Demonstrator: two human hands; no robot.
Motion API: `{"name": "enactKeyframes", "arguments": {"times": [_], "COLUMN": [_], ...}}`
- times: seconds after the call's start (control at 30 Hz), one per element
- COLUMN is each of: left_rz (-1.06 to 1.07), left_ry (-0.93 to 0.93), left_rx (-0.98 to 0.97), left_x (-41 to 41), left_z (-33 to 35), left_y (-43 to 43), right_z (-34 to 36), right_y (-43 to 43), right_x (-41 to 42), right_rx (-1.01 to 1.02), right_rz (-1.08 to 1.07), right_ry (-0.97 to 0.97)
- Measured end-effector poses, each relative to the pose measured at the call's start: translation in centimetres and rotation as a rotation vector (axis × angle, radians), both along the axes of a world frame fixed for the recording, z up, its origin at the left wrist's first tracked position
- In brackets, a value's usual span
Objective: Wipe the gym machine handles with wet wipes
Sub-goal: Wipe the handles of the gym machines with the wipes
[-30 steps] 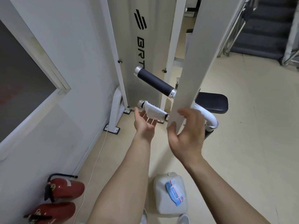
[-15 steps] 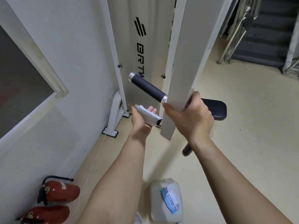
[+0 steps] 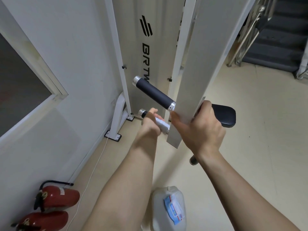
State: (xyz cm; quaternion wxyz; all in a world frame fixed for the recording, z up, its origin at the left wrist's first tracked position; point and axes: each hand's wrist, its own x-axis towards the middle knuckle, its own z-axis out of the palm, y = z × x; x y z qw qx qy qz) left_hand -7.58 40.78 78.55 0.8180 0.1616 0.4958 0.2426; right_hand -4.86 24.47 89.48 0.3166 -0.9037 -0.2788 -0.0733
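Two black grip handles with silver end caps stick out leftward from a white machine arm (image 3: 196, 67). The upper handle (image 3: 154, 93) is bare. A white wet wipe (image 3: 161, 125) is wrapped around the lower handle (image 3: 143, 112), and my left hand (image 3: 150, 126) grips the wipe and that handle from below. My right hand (image 3: 200, 129) holds the lower end of the white arm, thumb in front and fingers curled behind it.
A black seat pad (image 3: 224, 116) sits behind my right hand. A wet-wipe pack (image 3: 174, 210) lies on a white plastic jug (image 3: 168, 219) on the floor. Two red fire extinguishers (image 3: 56, 200) lie by the left wall. Stairs (image 3: 273, 40) rise at back right.
My left hand went from open under the wipe to curled around it on the lower handle. My right hand closed on the white arm's end. The view moved closer.
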Motion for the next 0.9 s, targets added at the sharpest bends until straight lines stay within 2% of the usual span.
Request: {"name": "enactKeyframes", "arguments": {"times": [0.03, 0.1, 0.17, 0.23, 0.3, 0.43, 0.53, 0.6, 0.67, 0.77, 0.83, 0.9], "left_rz": [0.023, 0.066, 0.166, 0.129, 0.064, -0.054, 0.025, 0.082, 0.140, 0.164, 0.025, -0.018], "left_ry": [0.056, 0.047, -0.149, -0.395, -0.464, -0.269, -0.015, 0.056, -0.043, -0.317, -0.269, -0.262], "left_rx": [0.021, 0.040, 0.033, 0.041, 0.054, 0.027, 0.006, 0.031, 0.039, 0.081, 0.165, 0.121], "left_x": [-0.2, -0.5, -0.9, -1.0, -0.7, -0.2, -0.4, -0.8, -1.4, -1.2, -0.4, -0.1], "left_z": [0.1, 0.2, -0.6, -1.6, -2.5, -1.9, 0.1, -0.2, -0.9, -3.0, -4.4, -4.1], "left_y": [1.0, 1.9, 1.2, -0.8, -3.0, -3.0, 0.2, 2.3, 2.5, 0.1, -1.7, -2.5], "right_z": [0.0, 0.0, -0.1, -0.2, -0.2, 0.0, -0.1, -0.2, -0.4, -0.3, -0.3, -0.4], "right_y": [0.0, 0.3, 0.6, 0.7, 0.6, 0.1, 0.2, 0.6, 0.8, 1.0, 1.0, 0.8], "right_x": [0.0, -0.2, -0.2, -0.2, 0.0, 0.3, -0.1, -0.5, -0.8, -0.6, -0.4, -0.3], "right_rx": [-0.005, -0.004, 0.008, 0.014, 0.007, -0.006, 0.011, 0.016, 0.035, 0.033, 0.026, 0.035], "right_rz": [0.000, 0.000, -0.007, -0.020, -0.023, -0.016, -0.010, -0.002, 0.007, 0.003, -0.001, 0.005], "right_ry": [-0.004, -0.003, -0.004, -0.017, -0.026, -0.014, -0.019, -0.033, -0.052, -0.054, -0.058, -0.075]}}
